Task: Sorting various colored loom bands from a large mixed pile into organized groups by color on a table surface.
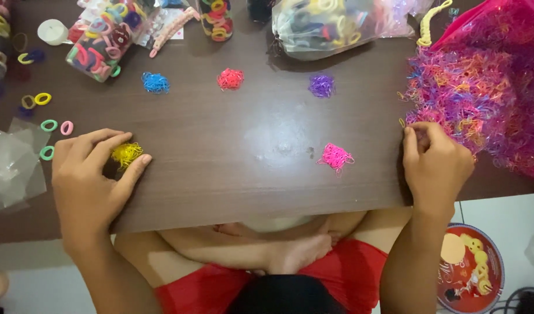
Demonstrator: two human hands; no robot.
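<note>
Down at the near edge of the brown table (249, 192), the left hand (89, 180) curls loosely around a small yellow clump of elastic bands (126, 153), thumb and fingers cupping it without lifting it; over at the near right, the right hand (435, 163) has its fingertips pinched at the fringe of the big mixed heap of tiny bands (470, 99), though whether a band is actually nipped between them I cannot tell; between the two hands sits a pink clump (335, 156), already gathered by colour; further back, in a loose row across the middle, a blue clump (155, 82), a red clump (230, 78) and a purple clump (321, 85); so five colour piles stand separated, by my reckoning, while the heap spilling from the pink bag (511, 35) at the far right corner looks barely dented, plenty left there; along the far edge, a clear bag (325, 26) stuffed with larger hair ties, a clear tube (104, 43) on its side packed with thick coloured loops, and a small jar (216, 17) of the same; loose ring ties (43, 99) dot the left edge.
</note>
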